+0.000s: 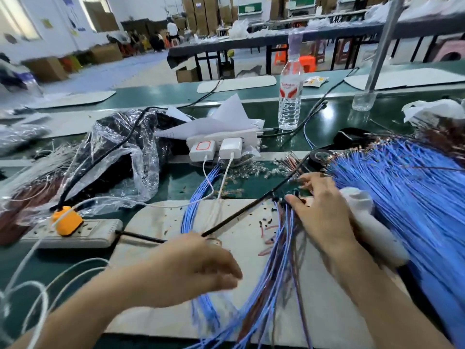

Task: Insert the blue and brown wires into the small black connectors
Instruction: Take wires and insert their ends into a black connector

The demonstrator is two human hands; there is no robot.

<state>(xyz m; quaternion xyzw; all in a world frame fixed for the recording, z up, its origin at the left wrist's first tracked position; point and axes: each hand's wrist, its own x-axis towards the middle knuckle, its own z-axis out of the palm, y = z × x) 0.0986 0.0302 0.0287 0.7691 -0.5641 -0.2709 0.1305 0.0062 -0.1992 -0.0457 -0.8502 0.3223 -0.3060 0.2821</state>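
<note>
Over the pale mat (176,217) on the green surface, the right hand (319,212) lay with its grip released. Its fingers were spread, and the thumb touched the top ends of a loose bundle of blue and brown wires (274,268) running down the mat's right half. Small black pieces (261,224) lay scattered on the mat just left of the bundle, too tiny to identify. The left hand (191,270) hovered over the mat's near-left part, blurred; I couldn't tell whether its grip held anything. A heap of blue wires (402,197) lay right of the mat and a power strip (83,233) left of it.
</note>
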